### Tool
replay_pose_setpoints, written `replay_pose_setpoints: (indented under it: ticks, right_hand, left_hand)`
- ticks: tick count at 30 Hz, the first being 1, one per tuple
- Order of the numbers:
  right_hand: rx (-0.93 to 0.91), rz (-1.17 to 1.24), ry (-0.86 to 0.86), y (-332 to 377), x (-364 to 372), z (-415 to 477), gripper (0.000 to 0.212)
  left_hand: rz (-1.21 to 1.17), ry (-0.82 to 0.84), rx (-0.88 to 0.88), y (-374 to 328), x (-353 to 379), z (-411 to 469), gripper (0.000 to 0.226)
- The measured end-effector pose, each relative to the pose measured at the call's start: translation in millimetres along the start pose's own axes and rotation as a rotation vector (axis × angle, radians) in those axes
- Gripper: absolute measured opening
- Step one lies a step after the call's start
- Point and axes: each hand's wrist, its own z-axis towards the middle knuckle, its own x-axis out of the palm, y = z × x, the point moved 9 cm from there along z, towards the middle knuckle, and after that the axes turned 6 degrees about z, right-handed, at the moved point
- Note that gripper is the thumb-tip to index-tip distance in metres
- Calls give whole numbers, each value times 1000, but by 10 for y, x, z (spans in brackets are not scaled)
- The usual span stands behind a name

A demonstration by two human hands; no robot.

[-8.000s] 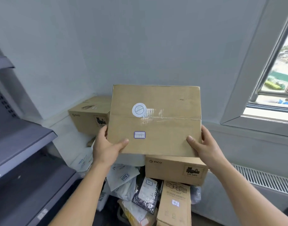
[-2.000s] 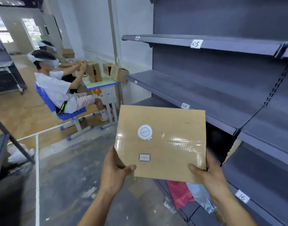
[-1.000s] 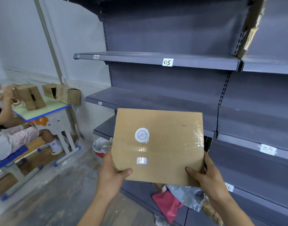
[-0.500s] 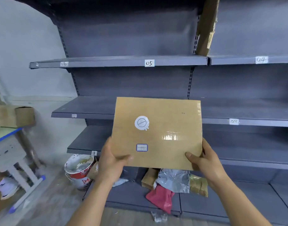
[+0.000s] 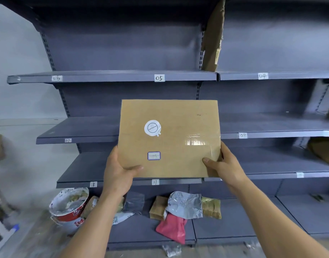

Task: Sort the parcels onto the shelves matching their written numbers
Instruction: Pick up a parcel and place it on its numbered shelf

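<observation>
Cardboard parcel (image 5: 169,138): flat, brown, held up in the air in front of the grey shelving unit (image 5: 122,53), broad face toward the camera. A round white sticker (image 5: 152,128) sits on its upper left area. A small blue-bordered label (image 5: 154,155) lies below the sticker; its handwriting is too faint to read. Clear tape (image 5: 202,141) crosses the right side.

The left hand (image 5: 118,174) clamps the lower left corner of the parcel, thumb on the front face. The right hand (image 5: 225,164) clamps the lower right corner in the same manner.

Behind the parcel, shelf edges carry paper tags: 05 (image 5: 159,78) and 04 (image 5: 262,76) on the upper shelf, 07 (image 5: 68,140) and 09 (image 5: 242,135) on the middle one, 18 (image 5: 93,184) on the next. On the bottom shelf lie a silver bag (image 5: 185,204), a pink bag (image 5: 172,228) and brown packets (image 5: 211,207), heaped together. A white and red bucket (image 5: 68,209) stands on the floor at the left end of the unit.
</observation>
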Motion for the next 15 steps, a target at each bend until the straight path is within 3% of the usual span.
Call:
replay_pose_setpoints:
  ticks: [7,15]
  right_hand:
    - [-42,-42,-11,253,-78,119,49]
    - [-149,-80,-14,1053,-213,425,44]
  left_hand:
    - [-37,-15,11,-278,-59,94,85]
    - [-118,-38,110,-1085,-248,273,61]
